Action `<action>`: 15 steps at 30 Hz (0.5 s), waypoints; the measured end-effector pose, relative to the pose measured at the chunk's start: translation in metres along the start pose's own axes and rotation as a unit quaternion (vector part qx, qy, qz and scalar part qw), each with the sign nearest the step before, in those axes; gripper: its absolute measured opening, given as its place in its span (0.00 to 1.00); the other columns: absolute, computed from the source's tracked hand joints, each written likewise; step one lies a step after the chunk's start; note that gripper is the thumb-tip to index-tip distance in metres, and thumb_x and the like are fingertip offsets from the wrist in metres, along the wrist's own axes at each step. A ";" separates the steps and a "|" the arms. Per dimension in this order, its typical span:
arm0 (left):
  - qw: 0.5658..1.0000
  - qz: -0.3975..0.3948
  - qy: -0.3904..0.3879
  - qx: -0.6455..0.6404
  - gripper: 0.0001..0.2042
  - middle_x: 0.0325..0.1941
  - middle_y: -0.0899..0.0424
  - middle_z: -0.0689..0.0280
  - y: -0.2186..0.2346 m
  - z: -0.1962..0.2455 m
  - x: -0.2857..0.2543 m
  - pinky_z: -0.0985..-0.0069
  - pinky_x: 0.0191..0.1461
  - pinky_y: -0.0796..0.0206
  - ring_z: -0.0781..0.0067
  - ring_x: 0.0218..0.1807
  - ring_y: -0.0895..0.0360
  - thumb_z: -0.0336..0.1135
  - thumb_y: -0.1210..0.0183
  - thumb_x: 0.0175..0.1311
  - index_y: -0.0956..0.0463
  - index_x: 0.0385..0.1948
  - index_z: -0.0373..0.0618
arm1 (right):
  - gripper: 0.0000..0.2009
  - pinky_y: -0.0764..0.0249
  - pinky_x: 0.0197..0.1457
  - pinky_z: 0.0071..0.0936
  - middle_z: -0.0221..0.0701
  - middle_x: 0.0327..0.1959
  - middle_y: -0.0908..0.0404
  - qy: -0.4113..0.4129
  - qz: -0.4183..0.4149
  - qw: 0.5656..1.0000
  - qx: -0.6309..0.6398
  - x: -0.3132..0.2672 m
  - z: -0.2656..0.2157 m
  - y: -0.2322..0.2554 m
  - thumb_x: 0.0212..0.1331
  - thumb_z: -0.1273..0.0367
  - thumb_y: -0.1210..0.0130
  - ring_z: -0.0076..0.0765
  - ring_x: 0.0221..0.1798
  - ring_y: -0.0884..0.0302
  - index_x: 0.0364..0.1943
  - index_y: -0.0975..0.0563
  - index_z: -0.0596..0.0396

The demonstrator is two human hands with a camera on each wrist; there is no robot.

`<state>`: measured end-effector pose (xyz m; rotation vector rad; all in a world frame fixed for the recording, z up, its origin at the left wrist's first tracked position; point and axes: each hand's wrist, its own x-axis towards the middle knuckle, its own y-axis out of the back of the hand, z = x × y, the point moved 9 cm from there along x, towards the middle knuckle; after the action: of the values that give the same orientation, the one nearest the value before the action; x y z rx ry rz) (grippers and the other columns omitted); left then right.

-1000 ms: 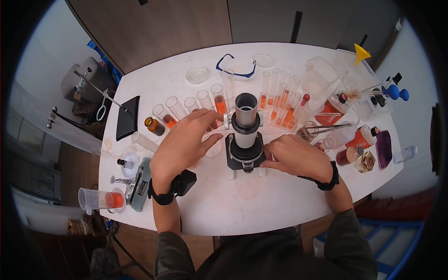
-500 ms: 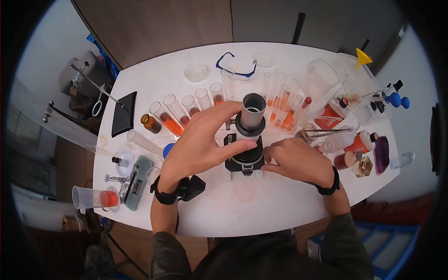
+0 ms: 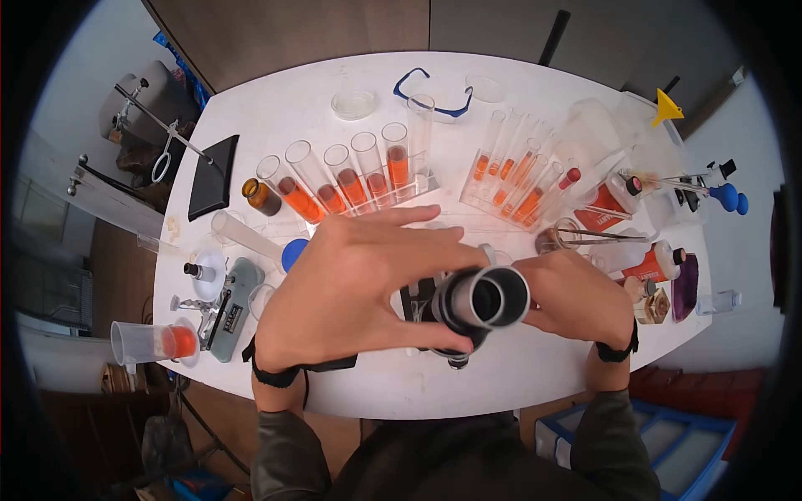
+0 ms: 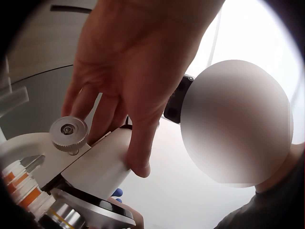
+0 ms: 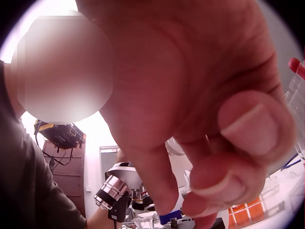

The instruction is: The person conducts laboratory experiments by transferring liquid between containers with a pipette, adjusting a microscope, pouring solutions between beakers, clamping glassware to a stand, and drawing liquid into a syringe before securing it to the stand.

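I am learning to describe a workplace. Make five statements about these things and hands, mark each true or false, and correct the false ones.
1. The left hand has its thumb and fingers around the microscope. True.
2. The right hand is holding the yellow funnel. False: the right hand is next to the microscope, and the funnel is farther back, to the right.
3. The glasses have a blue frame. True.
4. All the tubes are empty. False: several tubes contain orange liquid.
5. The brown bottle is to the left of both groups of tubes. True.
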<state>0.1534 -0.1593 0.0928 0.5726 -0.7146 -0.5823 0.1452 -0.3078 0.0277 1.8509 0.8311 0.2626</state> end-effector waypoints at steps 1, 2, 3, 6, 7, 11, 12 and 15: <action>1.000 -0.004 -0.007 0.006 0.27 0.40 0.10 0.61 -0.001 0.007 -0.002 0.57 0.66 0.26 0.51 0.47 0.13 0.47 0.21 0.41 0.15 0.45 0.46 | 0.11 0.24 0.40 0.43 0.38 0.32 0.14 0.023 -0.022 0.999 0.013 -0.001 -0.005 -0.006 0.62 0.63 0.36 0.51 0.36 0.16 0.39 0.20 0.56; 1.000 -0.015 -0.013 0.015 0.25 0.40 0.09 0.63 -0.001 0.015 -0.001 0.53 0.65 0.26 0.57 0.52 0.12 0.41 0.20 0.38 0.12 0.42 0.43 | 0.12 0.23 0.41 0.43 0.39 0.33 0.14 0.046 -0.044 0.998 0.026 -0.003 -0.010 -0.010 0.62 0.63 0.36 0.52 0.36 0.16 0.40 0.20 0.57; 1.000 -0.025 -0.006 0.010 0.23 0.41 0.09 0.62 -0.004 0.015 -0.004 0.54 0.63 0.24 0.57 0.52 0.12 0.39 0.22 0.39 0.12 0.42 0.42 | 0.12 0.23 0.41 0.43 0.39 0.33 0.14 0.046 -0.049 0.997 0.029 -0.003 -0.012 -0.010 0.62 0.63 0.36 0.52 0.36 0.16 0.40 0.20 0.57; 0.999 -0.040 -0.016 -0.002 0.24 0.42 0.09 0.61 -0.007 0.030 -0.009 0.55 0.62 0.22 0.57 0.51 0.12 0.41 0.23 0.41 0.13 0.43 0.40 | 0.13 0.23 0.38 0.45 0.38 0.34 0.14 0.076 -0.121 0.988 0.052 -0.004 -0.022 -0.020 0.61 0.62 0.35 0.52 0.37 0.16 0.39 0.20 0.58; 0.999 -0.042 -0.025 -0.015 0.24 0.41 0.09 0.63 -0.007 0.032 -0.011 0.55 0.61 0.22 0.56 0.50 0.12 0.43 0.24 0.44 0.13 0.43 0.40 | 0.13 0.23 0.38 0.45 0.38 0.34 0.14 0.075 -0.127 0.988 0.055 -0.004 -0.021 -0.024 0.61 0.62 0.35 0.52 0.37 0.16 0.39 0.20 0.58; 0.995 -0.065 -0.067 -0.028 0.25 0.45 0.10 0.62 -0.011 0.035 -0.015 0.54 0.59 0.23 0.57 0.53 0.13 0.50 0.28 0.51 0.14 0.46 0.40 | 0.14 0.23 0.33 0.43 0.38 0.30 0.17 0.140 -0.143 0.978 0.054 -0.005 -0.024 -0.038 0.61 0.61 0.36 0.52 0.33 0.17 0.36 0.22 0.61; 0.994 -0.067 -0.085 -0.018 0.26 0.46 0.10 0.61 -0.013 0.037 -0.016 0.54 0.58 0.23 0.58 0.54 0.14 0.53 0.30 0.54 0.14 0.47 0.40 | 0.15 0.23 0.33 0.43 0.38 0.29 0.18 0.163 -0.135 0.976 0.047 -0.006 -0.026 -0.039 0.62 0.61 0.36 0.52 0.32 0.17 0.35 0.22 0.61; 0.996 -0.040 -0.079 -0.026 0.27 0.49 0.11 0.62 -0.022 0.037 -0.018 0.54 0.58 0.23 0.60 0.55 0.14 0.55 0.32 0.56 0.14 0.48 0.41 | 0.15 0.23 0.31 0.43 0.38 0.29 0.19 0.167 -0.137 0.975 0.053 -0.004 -0.031 -0.035 0.61 0.61 0.38 0.51 0.31 0.17 0.33 0.21 0.62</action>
<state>0.1083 -0.1728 0.0939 0.5118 -0.8261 -0.7258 0.1112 -0.2801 0.0113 1.7891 1.3431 0.3665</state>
